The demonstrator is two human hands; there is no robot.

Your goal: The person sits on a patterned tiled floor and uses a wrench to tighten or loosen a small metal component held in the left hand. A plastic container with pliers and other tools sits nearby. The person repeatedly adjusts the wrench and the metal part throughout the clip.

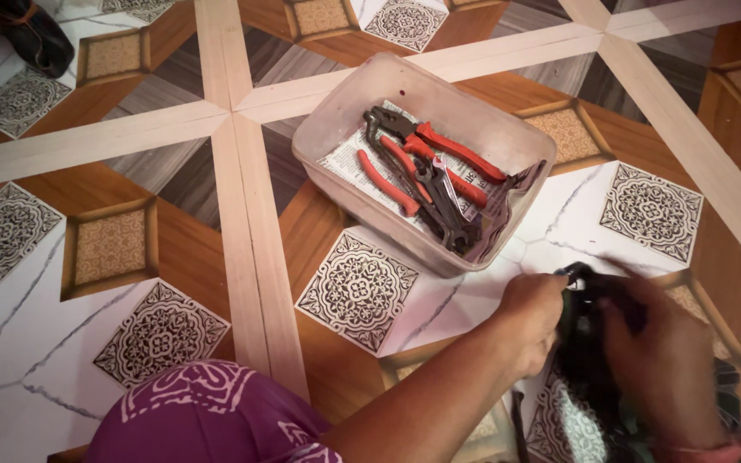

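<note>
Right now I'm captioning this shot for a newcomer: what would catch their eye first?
The clear plastic tub at centre, lined with newspaper, holds red-handled pliers and dark wrenches. At lower right, the left hand and right hand grip a blurred black object. The patterned tile floor runs beneath everything.

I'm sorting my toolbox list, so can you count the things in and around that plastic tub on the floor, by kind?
Red-handled pliers: 2
Grey metal wrenches: about 2, overlapping, hard to separate
Clear plastic tub: 1
Newspaper lining: 1
Dark blurred object held by the left hand and right hand: 1
Total: about 7
</note>
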